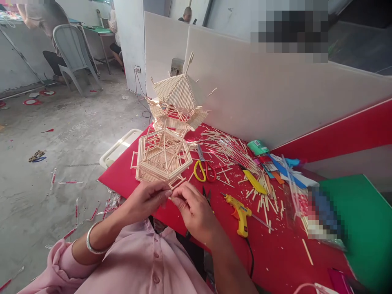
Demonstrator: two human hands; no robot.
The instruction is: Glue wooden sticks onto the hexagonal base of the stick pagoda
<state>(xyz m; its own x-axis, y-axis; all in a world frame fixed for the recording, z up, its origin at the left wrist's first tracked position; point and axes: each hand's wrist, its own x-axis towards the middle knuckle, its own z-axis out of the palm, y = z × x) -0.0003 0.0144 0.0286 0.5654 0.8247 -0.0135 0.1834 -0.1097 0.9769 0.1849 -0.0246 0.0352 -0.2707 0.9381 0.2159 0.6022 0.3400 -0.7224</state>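
My left hand (149, 200) and my right hand (193, 210) meet at the table's near edge, fingertips pinched and almost touching. What lies between the fingers is too small to make out. Right in front of them is a six-sided frame of thin wooden sticks (159, 176), with a woven-looking spiral of sticks inside. Behind it stands a tiered stick pavilion (176, 92) with a pointed roof. Scissors (200, 163) with one yellow and one red handle lie just past my right hand. A yellow hot glue gun (240, 213) rests to the right of that hand.
Loose sticks (229, 147), a yellow utility knife (255, 182) and a green packet (257, 148) are strewn over the red table (266, 261). A green board (361, 220) is at the right. White panels (245, 81) stand behind. People sit farther off, near a grey chair (72, 49).
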